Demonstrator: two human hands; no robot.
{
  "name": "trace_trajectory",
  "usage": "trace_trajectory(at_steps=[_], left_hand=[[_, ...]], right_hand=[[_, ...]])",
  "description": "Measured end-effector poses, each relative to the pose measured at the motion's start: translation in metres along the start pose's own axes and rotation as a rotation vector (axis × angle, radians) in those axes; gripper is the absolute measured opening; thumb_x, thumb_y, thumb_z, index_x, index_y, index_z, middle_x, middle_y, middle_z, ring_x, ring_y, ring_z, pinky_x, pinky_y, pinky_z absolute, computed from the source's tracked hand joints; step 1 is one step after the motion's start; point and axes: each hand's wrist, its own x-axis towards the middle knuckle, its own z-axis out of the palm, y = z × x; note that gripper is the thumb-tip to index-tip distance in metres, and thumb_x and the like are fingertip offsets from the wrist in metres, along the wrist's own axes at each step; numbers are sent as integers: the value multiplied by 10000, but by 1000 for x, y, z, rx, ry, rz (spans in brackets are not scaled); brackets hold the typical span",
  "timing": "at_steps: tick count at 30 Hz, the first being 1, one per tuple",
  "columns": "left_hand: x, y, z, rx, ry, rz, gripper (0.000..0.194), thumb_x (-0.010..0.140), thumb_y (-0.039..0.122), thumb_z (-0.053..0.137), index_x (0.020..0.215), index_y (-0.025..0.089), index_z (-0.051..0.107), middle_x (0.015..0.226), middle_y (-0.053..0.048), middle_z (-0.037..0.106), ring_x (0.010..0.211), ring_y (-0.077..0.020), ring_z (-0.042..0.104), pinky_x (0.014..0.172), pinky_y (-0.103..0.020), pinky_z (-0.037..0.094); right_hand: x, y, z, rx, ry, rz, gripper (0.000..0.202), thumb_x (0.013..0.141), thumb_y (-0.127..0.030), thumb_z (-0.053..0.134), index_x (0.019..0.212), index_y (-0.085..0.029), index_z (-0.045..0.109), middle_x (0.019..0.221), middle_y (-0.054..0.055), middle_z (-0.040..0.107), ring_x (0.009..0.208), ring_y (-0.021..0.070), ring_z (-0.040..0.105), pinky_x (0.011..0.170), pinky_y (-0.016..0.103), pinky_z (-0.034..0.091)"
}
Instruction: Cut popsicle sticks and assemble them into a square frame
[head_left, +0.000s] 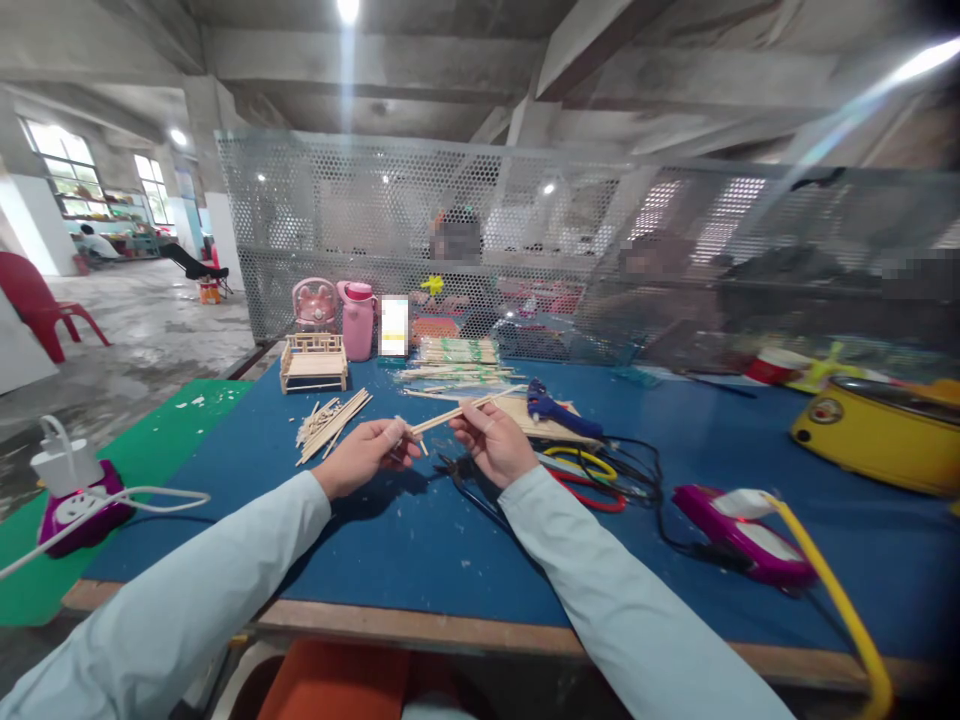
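Between my two hands thin wooden sticks (439, 421) are held above the blue table, slanting up to the right. My left hand (367, 455) pinches their left end, and my right hand (491, 440) grips them farther along. How many sticks there are I cannot tell. Left of my left hand lies a pile of loose wooden sticks and short cut pieces (330, 425). Behind it stands a small model bench made of sticks (313, 362). A blue glue gun (559, 412) rests beyond my right hand, near pliers with red and yellow handles (585, 475). Dark-handled cutters (457, 470) lie below my hands.
Bagged stick bundles (457, 352), a lit phone (394, 325), a pink bottle (358, 320) and a pink fan-like object (315, 303) stand at the back. A perforated metal screen (337, 200) closes the far edge. Purple power strips (750, 540) with cables and a yellow cooker (877, 435) occupy the sides.
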Motion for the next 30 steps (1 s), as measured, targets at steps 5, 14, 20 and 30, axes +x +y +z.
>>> trace_trajectory(at_steps=[5, 14, 20, 30], left_hand=[[0, -2, 4, -152, -8, -50, 487, 616, 567, 674, 772, 114, 586, 725, -33, 608, 592, -70, 521, 541, -194, 400], [0, 4, -5, 54, -16, -59, 463, 612, 549, 680, 705, 102, 607, 693, -40, 610, 550, -64, 501, 546, -206, 379], [0, 24, -14, -91, 8, -161, 500, 700, 439, 660, 1086, 136, 563, 940, -112, 657, 808, -149, 615, 745, -277, 437], [3, 0, 10, 235, -96, 21, 479, 714, 334, 649, 1135, 121, 567, 692, -38, 623, 525, -84, 494, 478, -192, 327]], right_hand=[[-2, 0, 2, 16, -5, 7, 219, 660, -255, 728, 623, -177, 527, 502, -47, 599, 462, 43, 581, 425, 86, 464], [-4, 0, 2, -47, -52, -63, 334, 519, -358, 799, 632, -168, 548, 513, -33, 628, 465, 46, 572, 427, 101, 447], [-9, 7, 8, -224, -196, -78, 334, 529, -382, 775, 691, -165, 580, 540, -18, 638, 488, 84, 588, 444, 160, 444], [-11, 17, 13, -440, -249, -255, 209, 599, -347, 703, 676, -173, 614, 578, -34, 611, 525, 98, 540, 537, 232, 439]])
